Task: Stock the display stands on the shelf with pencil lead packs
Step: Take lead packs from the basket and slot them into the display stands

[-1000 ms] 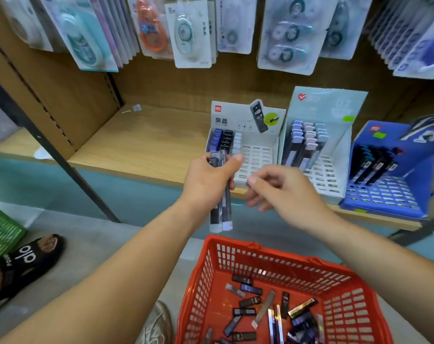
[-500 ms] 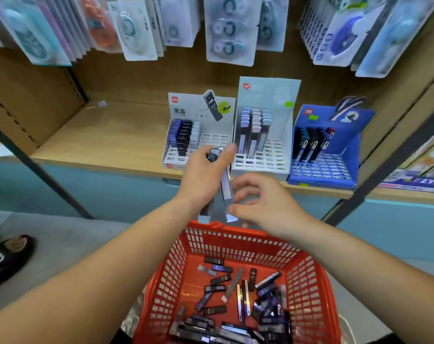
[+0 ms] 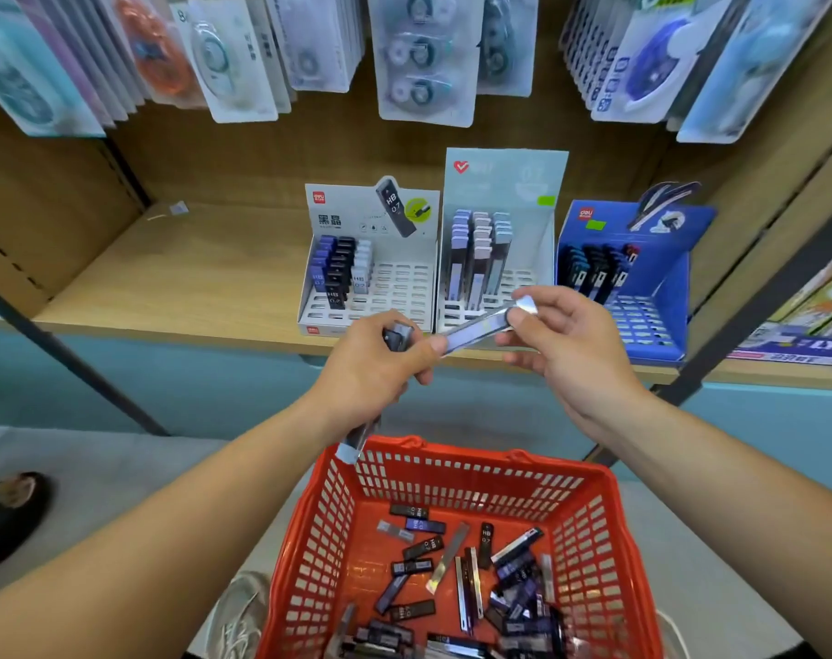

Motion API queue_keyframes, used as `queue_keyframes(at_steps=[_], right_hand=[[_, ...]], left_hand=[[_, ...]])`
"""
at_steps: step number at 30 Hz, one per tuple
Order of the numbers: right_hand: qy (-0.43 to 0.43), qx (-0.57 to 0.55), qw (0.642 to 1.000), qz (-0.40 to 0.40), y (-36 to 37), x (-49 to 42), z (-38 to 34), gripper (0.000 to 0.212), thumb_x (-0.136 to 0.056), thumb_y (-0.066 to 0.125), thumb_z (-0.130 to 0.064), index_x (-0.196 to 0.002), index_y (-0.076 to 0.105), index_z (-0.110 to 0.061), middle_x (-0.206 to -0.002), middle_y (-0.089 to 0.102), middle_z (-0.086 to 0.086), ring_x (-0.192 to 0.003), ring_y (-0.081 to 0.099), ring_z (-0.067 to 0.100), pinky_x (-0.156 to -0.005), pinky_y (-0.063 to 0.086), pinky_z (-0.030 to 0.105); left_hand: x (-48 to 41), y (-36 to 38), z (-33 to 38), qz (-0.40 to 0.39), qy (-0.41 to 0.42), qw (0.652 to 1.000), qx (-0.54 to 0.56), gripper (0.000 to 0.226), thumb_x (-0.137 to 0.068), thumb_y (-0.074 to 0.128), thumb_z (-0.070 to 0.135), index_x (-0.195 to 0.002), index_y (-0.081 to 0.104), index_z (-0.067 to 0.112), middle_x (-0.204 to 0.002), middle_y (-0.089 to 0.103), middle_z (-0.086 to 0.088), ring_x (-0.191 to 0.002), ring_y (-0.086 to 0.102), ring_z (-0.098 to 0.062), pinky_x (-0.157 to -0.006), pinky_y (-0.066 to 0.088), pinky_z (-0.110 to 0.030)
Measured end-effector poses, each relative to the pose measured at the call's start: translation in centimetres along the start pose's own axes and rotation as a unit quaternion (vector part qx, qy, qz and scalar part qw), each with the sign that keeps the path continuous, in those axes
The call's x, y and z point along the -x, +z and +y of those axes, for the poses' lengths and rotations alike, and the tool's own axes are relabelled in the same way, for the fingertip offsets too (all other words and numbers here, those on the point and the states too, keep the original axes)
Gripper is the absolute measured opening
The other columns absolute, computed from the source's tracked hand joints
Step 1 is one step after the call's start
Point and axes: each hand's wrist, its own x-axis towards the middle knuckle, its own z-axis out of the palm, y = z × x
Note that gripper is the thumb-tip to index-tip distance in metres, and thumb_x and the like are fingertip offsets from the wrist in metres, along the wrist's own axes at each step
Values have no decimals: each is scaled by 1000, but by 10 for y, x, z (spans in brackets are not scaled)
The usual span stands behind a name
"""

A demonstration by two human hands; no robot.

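Since half a second ago my right hand [image 3: 566,344] has come up from under the bundle [image 3: 359,442] and drawn one pencil lead pack [image 3: 480,325] sideways out of it; that pack now spans the gap between my hands, tilted up to the right, in front of the shelf [image 3: 190,278] edge.

Step in hand, as I judge it: singling out one pack for slotting, with no pack on its way into a stand yet. The pale cap suggests the middle stand [image 3: 504,183], whose front slots lie bare just behind the pack; the white stand [image 3: 399,287] to its left and the blue stand [image 3: 642,316] to its right also have free slots. The next move calls for freeing the pack's near end, turning it upright and lowering it into a free slot without tipping the rows already standing.

Right hand: thumb and forefinger pinch the capped end, the other fingers loosely spread below. Left hand [image 3: 376,363]: fingers curled round the bundle, which juts out above and below the fist; a fingertip touches the drawn pack's near end, though I cannot tell whether it grips. More loose packs [image 3: 452,563] lie in the red basket [image 3: 452,449] beneath my forearms
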Motion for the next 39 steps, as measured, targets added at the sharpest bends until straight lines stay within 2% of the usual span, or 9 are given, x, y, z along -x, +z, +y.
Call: queue_keyframes(at_steps=[4,9,13,17,23,26,31,35,39], right_hand=[[-22,17,1000,9,6,-6,-1,10,-99,59,-9,-107,64,-14,-81,74,-2,-72,72,18,-58,56,27],[-87,81,992,34,0,-31,-8,11,-99,60,-7,-108,63,-11,-83,73,4,-70,74,20,-62,60,30],[-190,260,947,12,-1,-62,-6,19,-96,64,-11,-96,62,-30,-88,70,-2,-75,73,14,-75,62,39],[-243,358,902,0,3,-90,6,15,-95,66,-17,-95,60,-30,-90,73,-1,-79,73,14,-79,59,38],[-293,395,871,4,2,-103,9,9,-94,68,-16,-103,70,-16,-85,74,4,-81,71,21,-81,58,43],[-303,417,857,-10,0,-102,7,10,-93,69,-14,-103,71,-15,-80,70,-2,-79,69,20,-81,57,39],[-301,462,833,-44,0,-106,7,10,-92,70,-14,-102,72,-16,-81,64,-5,-79,67,18,-77,49,28],[-325,486,811,-25,12,-116,9,18,-91,71,-18,-109,72,-21,-93,56,-10,-78,58,12,-78,49,32],[-341,493,801,-11,25,-122,2,12,-91,72,-22,-103,73,-20,-98,60,-8,-78,57,12,-75,49,32]], left_hand=[[3,8,-3,-16,-3,998,-55,26,-94,71,32,-91,59,9,-72,74,-6,-47,43,-13,-48,38,-23],[-7,-4,-5,57,14,994,-94,21,-92,73,32,-88,63,14,-69,73,-2,-43,42,-7,-48,38,-24],[-18,-22,-10,101,-1,992,-79,18,-93,72,29,-85,63,15,-65,70,-2,-42,48,-1,-52,38,-24],[-24,-29,-16,116,-11,991,-62,17,-93,73,28,-86,64,16,-64,70,-2,-43,49,-4,-56,39,-27],[-30,-35,-19,114,-17,992,-60,12,-92,72,27,-87,65,18,-65,70,-3,-49,48,-14,-56,41,-32],[-31,-37,-21,114,-21,992,-56,11,-92,71,24,-87,65,16,-65,70,-3,-52,46,-19,-55,41,-33],[-32,-34,-19,110,-22,992,-51,11,-93,71,22,-88,65,15,-65,70,-3,-45,47,-9,-56,40,-28],[-33,-31,-18,106,-17,993,-44,10,-93,71,21,-88,65,14,-62,69,-1,-45,48,-7,-53,39,-26],[-32,-29,-15,104,-15,994,-38,9,-93,70,20,-87,65,16,-62,68,0,-44,48,-7,-52,39,-25]])
